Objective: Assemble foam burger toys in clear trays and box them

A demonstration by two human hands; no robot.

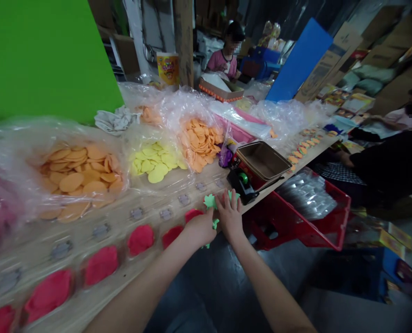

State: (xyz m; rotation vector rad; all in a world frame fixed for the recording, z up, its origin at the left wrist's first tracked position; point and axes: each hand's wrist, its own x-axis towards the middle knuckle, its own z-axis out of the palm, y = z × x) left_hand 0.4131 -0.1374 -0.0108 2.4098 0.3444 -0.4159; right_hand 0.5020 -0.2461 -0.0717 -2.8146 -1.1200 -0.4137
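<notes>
My left hand [200, 229] is closed round several small green cut-out pieces with scalloped edges, which poke out beside and below its fingers. One green cut-out [210, 201] shows just past its fingertips. Beside it, my right hand [230, 217] lies with fingers spread over another green cut-out [234, 196] at the table edge; a bit of red shows under the fingers. A row of red ruffled pieces [140, 239] runs along the near edge of the table, toward the left. Small clear pieces [136, 213] lie in a line behind them.
Plastic bags hold orange discs [84, 173], yellow discs [156, 159] and more orange pieces [199, 141]. A black tape dispenser [242, 185] and a brown open tin [264, 159] stand right of my hands. Below sits a red crate [341, 222]. Two people [223, 62] work nearby.
</notes>
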